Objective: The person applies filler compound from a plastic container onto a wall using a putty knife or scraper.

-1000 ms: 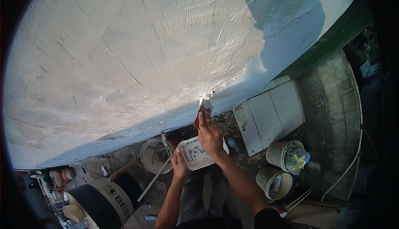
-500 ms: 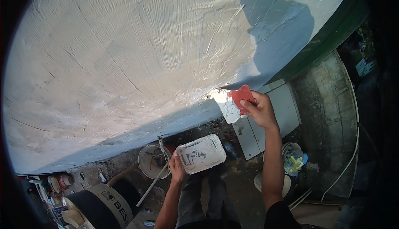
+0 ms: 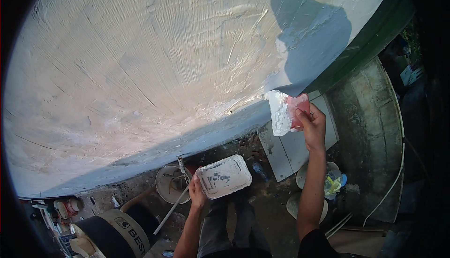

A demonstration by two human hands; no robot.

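Note:
In my right hand (image 3: 313,127) is a red plastic scraper (image 3: 300,107), pinched between thumb and fingers. White putty (image 3: 280,115) covers its wide blade, whose top corner is close to the wall (image 3: 154,56); I cannot tell whether it touches. The wall carries ridged, whitish filler, with a head-shaped shadow at the upper right. Lower down, my left hand (image 3: 197,193) grips the left edge of a shallow rectangular tray (image 3: 228,177). Dried white putty coats the tray, with dark patches showing in the middle.
Pale tiles or boards (image 3: 300,143) lean below the scraper. A round bucket (image 3: 169,183) with a pipe and hose stands left of the tray. A black-and-beige drum (image 3: 117,232) lies at lower left. Clear plastic with yellow bits (image 3: 333,184) fills a container at right. Green boarding (image 3: 361,54) borders the wall.
My right hand has moved right with the scraper, and its blade has turned more upright. The tray in my left hand has shifted slightly left and down.

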